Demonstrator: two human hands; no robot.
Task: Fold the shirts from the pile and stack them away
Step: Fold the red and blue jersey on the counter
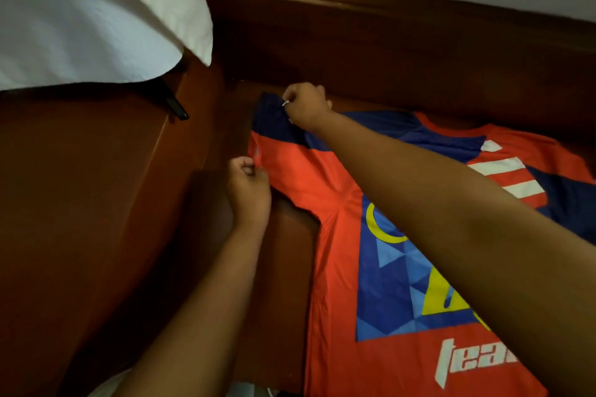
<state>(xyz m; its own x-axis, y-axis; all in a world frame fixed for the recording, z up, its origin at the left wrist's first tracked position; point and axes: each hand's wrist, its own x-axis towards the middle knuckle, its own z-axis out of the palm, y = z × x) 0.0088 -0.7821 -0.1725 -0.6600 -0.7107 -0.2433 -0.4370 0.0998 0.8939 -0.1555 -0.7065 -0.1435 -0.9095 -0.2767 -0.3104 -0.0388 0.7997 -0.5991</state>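
Shirt (342, 235): red-and-blue, flat on wooden floor (96, 203), centre toward 4 o'clock
Right hand (304, 105): at 12 o'clock, pinching blue sleeve hem
Left hand (248, 184): at 9 o'clock, pinching red sleeve edge
Risk: uneven pull, skewing or bunching sleeve fold

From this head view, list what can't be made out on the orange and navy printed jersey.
- Orange and navy printed jersey: right forearm covers the middle of the print.
- White lettering: cut short by the forearm.
- Hem and far sleeve: past the frame edges.
- Right hand fingertips: curled under, hidden.
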